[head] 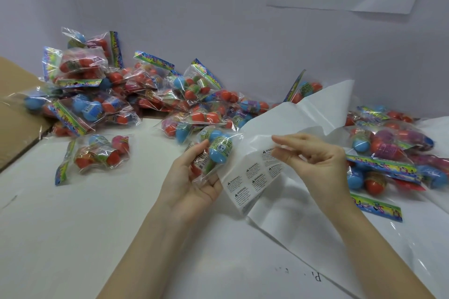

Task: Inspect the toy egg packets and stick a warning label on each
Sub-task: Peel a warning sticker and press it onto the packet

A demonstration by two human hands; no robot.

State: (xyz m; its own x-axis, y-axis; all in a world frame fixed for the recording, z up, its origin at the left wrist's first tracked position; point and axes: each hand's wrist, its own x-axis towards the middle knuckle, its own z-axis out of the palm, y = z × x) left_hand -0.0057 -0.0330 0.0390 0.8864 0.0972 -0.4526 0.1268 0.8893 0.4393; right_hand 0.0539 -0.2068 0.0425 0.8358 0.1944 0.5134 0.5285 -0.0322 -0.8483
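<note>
My left hand [192, 177] grips a clear toy egg packet [216, 150] with a blue egg marked 6+ facing up. Just right of it lies a white label sheet [252, 177] printed with several warning labels, its top part curling up and back. My right hand [313, 155] pinches a small warning label [271, 153] at the sheet's upper edge with thumb and fingertips. The label's own edges are hard to make out against the sheet.
A big heap of egg packets [145, 94] spreads along the back wall. More packets [393, 148] lie at the right. One packet [97, 153] sits alone at the left. A cardboard flap [17, 124] is at the far left, on the white table [121, 226].
</note>
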